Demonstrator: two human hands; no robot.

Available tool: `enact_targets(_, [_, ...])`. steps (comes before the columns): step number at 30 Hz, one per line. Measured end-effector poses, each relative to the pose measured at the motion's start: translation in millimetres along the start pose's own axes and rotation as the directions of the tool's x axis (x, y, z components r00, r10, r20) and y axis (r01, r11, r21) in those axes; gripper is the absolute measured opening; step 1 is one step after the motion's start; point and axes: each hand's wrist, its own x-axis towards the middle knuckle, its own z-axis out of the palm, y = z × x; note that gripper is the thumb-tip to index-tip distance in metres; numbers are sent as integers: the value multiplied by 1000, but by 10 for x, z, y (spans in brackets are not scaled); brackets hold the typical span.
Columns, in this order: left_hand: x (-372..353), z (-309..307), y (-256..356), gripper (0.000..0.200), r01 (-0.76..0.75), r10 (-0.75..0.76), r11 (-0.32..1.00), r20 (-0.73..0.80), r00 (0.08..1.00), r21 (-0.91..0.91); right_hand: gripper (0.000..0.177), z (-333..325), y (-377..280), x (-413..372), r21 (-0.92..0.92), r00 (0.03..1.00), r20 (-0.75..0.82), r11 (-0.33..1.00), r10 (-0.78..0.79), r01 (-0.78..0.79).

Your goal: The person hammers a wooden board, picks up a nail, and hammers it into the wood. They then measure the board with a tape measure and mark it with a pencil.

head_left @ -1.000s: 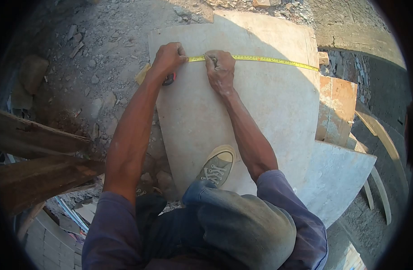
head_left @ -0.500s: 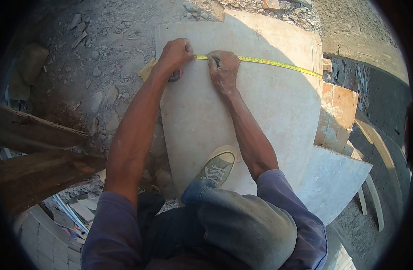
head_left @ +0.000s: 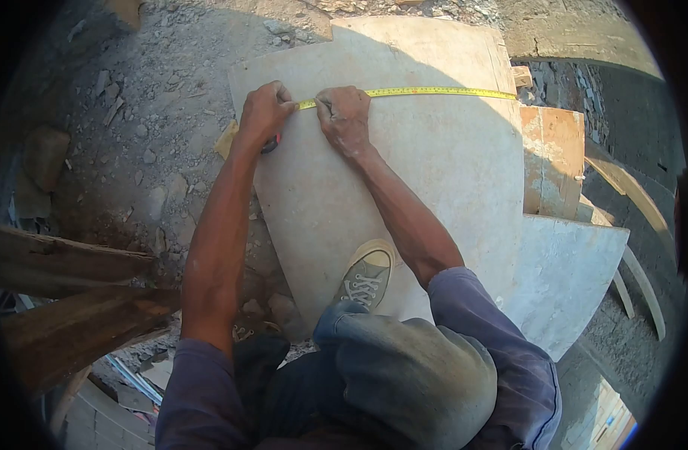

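A large pale board (head_left: 434, 165) lies flat below me, with my shoe (head_left: 368, 277) on it. A yellow tape measure (head_left: 441, 91) stretches across its upper part to the right edge. Near the board's left edge, my left hand (head_left: 266, 111) is closed on the tape, and part of the dark and red tape case (head_left: 270, 144) shows beneath it. My right hand (head_left: 345, 116) pinches the tape a little farther right, its knuckles up. Between the two hands a short piece of yellow blade is visible.
Wooden beams (head_left: 81, 322) stand at the lower left. Rubble (head_left: 164, 112) covers the ground on the left. An orange-brown panel (head_left: 554, 161) and a bluish sheet (head_left: 569, 277) lie at the right, near curved strips (head_left: 644, 289). A concrete ledge (head_left: 584, 37) runs along the upper right.
The view has shifted and turned slightly, so the board and both hands appear farther left. Both hands keep their hold on the tape, with about the same gap between them.
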Motion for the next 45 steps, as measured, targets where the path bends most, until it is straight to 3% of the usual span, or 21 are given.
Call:
enact_targets(2, [-75, 51, -3, 18, -13, 12, 1000, -32, 999, -11, 13, -6, 13, -4, -39, 1000, -4, 999, 3, -3])
enact_targets(4, [-123, 136, -110, 19, -48, 54, 998, -171, 984, 40, 13, 12, 21, -16, -60, 1000, -4, 998, 4, -4])
enact_targets(8, [-270, 45, -47, 21, -32, 51, 993, -182, 982, 110, 12, -28, -22, -20, -59, 1000, 7, 998, 9, -9])
enact_targets(10, [-337, -46, -71, 21, 40, -28, 996, -157, 987, 76, 11, -31, -36, -9, -58, 1000, 0, 998, 12, -11])
enact_targets(17, [-349, -264, -223, 24, -8, 34, 971, -107, 994, 237, 9, -59, -48, -28, -30, 1000, -9, 999, 18, -18])
enact_targets(18, [-368, -308, -196, 24, 41, -23, 980, -93, 995, 195, 8, -66, -55, -26, -29, 1000, -12, 999, 16, -17])
enact_targets(23, [-347, -352, -519, 22, 19, 10, 973, -122, 992, 231, 15, -51, -26, -19, -21, 1000, -23, 1000, 19, -20])
enact_targets(25, [-346, -334, -647, 23, 34, -24, 997, -146, 989, 71, 14, -58, -30, -39, -34, 1000, -11, 999, 17, -17])
enact_targets(29, [-316, -334, -692, 24, 49, -45, 998, -132, 990, 32, 10, -104, -60, -25, 14, 999, -40, 1000, 2, -1])
enact_targets(31, [-298, -330, -698, 25, 40, -34, 998, -146, 989, 40, 13, -153, -62, -46, 85, 978, -210, 996, 1, 17])
enact_targets(32, [-307, -323, -714, 25, 37, -30, 998, -153, 988, 45, 13, -191, -54, -106, 92, 978, -209, 996, 3, 16])
enact_targets(36, [-325, -321, -669, 23, 66, -56, 996, -173, 983, 57, 15, -490, -71, -551, 147, 962, -219, 981, 161, -131])
enact_targets(40, [-285, -311, -706, 24, 104, -91, 992, -169, 981, 71, 16, -925, -128, -1088, 156, 949, -79, 944, 306, -291])
enact_targets(43, [-238, -328, -787, 25, 133, -123, 989, -155, 980, 57, 13, -1130, -111, -1408, 244, 852, -60, 835, 521, -493])
enact_targets(45, [-265, -359, -753, 24, 175, -168, 984, -154, 974, 34, 13, -1188, -109, -1499, 283, 830, -70, 809, 553, -515])
